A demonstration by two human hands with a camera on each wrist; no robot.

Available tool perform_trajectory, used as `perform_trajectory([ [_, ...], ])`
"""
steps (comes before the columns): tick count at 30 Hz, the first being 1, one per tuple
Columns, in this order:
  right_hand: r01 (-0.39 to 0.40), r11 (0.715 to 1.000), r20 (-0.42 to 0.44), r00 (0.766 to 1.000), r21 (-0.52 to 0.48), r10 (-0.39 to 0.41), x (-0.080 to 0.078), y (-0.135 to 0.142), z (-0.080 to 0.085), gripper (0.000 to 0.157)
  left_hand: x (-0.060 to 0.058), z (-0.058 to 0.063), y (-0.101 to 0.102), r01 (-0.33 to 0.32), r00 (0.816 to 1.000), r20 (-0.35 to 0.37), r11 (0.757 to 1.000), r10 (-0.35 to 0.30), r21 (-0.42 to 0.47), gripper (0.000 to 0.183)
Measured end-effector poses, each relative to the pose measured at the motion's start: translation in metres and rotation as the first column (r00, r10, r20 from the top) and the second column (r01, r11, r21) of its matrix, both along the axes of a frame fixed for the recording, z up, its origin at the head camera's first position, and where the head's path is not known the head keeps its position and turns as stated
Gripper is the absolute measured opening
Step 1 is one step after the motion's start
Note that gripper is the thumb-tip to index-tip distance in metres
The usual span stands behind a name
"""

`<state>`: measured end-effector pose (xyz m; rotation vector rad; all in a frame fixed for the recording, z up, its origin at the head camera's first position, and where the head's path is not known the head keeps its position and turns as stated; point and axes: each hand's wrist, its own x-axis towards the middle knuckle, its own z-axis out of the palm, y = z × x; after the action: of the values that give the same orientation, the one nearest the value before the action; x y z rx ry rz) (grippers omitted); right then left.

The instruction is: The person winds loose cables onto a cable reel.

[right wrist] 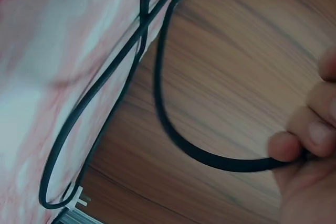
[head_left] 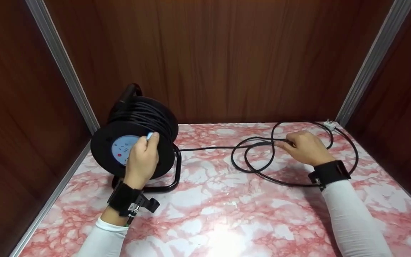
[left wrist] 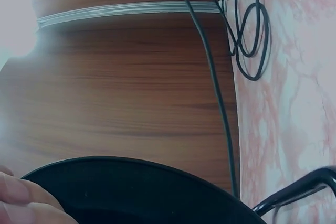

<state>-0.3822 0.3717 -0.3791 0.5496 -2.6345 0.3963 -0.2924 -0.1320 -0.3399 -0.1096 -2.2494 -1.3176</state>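
On the left of the table stands a black cable reel [head_left: 134, 139] with a pale blue socket face [head_left: 120, 148] and cable wound round its drum. My left hand [head_left: 143, 159] grips a small light-blue knob [head_left: 150, 135] on the reel's front disc; in the left wrist view its fingertips [left wrist: 26, 203] lie beside the disc's dark edge. Well to the right, my right hand [head_left: 307, 146] holds the black cable [head_left: 212, 147] between thumb and curled fingers, as the right wrist view also shows. From the reel the cable runs across to this hand, with loose loops around it.
A white plug [head_left: 329, 125] lies at the table's back right corner, on the cable's end. Brown wood-grain panels [head_left: 223, 60] with metal corner strips enclose the back and sides. The reel's black tube stand [head_left: 177, 178] rests on the red-and-white marbled table [head_left: 205, 200].
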Motion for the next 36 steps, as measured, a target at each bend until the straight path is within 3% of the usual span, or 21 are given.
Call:
perform_trajectory([
  [4, 0.004, 1.0, 0.175, 0.985, 0.017, -0.007, 0.0, -0.001, -0.005, 0.056, 0.001, -0.004, 0.001, -0.004, 0.999, 0.036, 0.999, 0.005, -0.044, 0.052],
  [6, 0.0, 1.0, 0.211, 0.977, 0.009, -0.002, 0.001, -0.002, -0.005, 0.057, 0.002, -0.007, 0.003, 0.001, 0.999, 0.053, 0.998, 0.003, -0.067, 0.052],
  [8, -0.015, 1.0, 0.182, 0.983, -0.004, 0.016, 0.001, -0.005, -0.003, 0.057, 0.002, -0.01, 0.005, 0.007, 0.998, 0.066, 0.996, -0.001, -0.094, 0.05],
  [12, -0.07, 0.997, 0.013, 0.997, -0.01, 0.07, 0.0, -0.01, 0.001, 0.056, 0.002, -0.014, 0.007, 0.02, 0.996, 0.084, 0.989, -0.008, -0.149, 0.05],
  [14, -0.076, 0.997, -0.031, 0.997, -0.005, 0.076, 0.0, -0.011, 0.001, 0.056, 0.002, -0.016, 0.008, 0.025, 0.995, 0.097, 0.984, -0.008, -0.178, 0.049],
  [21, -0.056, 0.998, 0.146, 0.988, 0.016, 0.053, 0.002, -0.013, 0.0, 0.059, 0.001, -0.03, 0.011, 0.042, 0.991, 0.133, 0.959, -0.005, -0.28, 0.049],
  [24, -0.071, 0.997, 0.112, 0.991, 0.015, 0.069, 0.002, -0.017, 0.002, 0.058, 0.001, -0.036, 0.013, 0.034, 0.992, 0.125, 0.952, 0.004, -0.305, 0.049],
  [30, -0.08, 0.997, -0.082, 0.993, -0.007, 0.079, 0.002, -0.015, 0.002, 0.05, 0.001, -0.046, 0.016, 0.036, 0.989, 0.145, 0.944, 0.012, -0.327, 0.05],
  [32, -0.074, 0.997, -0.077, 0.994, 0.0, 0.074, 0.002, -0.014, 0.0, 0.05, 0.001, -0.049, 0.015, 0.04, 0.988, 0.152, 0.941, 0.012, -0.336, 0.05],
  [36, -0.078, 0.997, 0.044, 0.996, 0.026, 0.077, 0.002, -0.013, -0.003, 0.055, 0.001, -0.056, 0.013, 0.041, 0.986, 0.166, 0.938, 0.018, -0.344, 0.051],
])
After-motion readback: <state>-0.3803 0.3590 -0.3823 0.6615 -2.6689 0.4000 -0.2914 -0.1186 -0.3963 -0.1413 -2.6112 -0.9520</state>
